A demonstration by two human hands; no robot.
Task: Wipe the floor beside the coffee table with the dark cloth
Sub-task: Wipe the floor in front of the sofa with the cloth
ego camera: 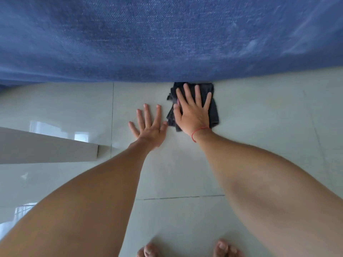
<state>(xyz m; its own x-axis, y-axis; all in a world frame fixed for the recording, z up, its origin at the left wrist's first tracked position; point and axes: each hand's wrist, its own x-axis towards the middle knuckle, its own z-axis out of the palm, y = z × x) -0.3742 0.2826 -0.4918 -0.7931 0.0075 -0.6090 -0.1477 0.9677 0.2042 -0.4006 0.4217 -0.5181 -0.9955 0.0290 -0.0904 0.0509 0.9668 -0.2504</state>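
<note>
The dark cloth [213, 110] lies bunched on the pale floor [259, 127], its far edge touching the blue fabric [167, 38]. The right hand [193, 112] presses it flat, fingers spread, gripping nothing; the left hand [148, 127] rests open on bare tile just beside it. Soft and light, the cloth likely slides easily, so broad palm pressure over its middle suits best.

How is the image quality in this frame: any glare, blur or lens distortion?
Head view: window glare on the glossy floor tiles at left; wide-angle bending curves the blue fabric's edge and stretches the forearms; the fabric looks slightly smeared at right; the right hand and dark cloth are sharp.
</note>
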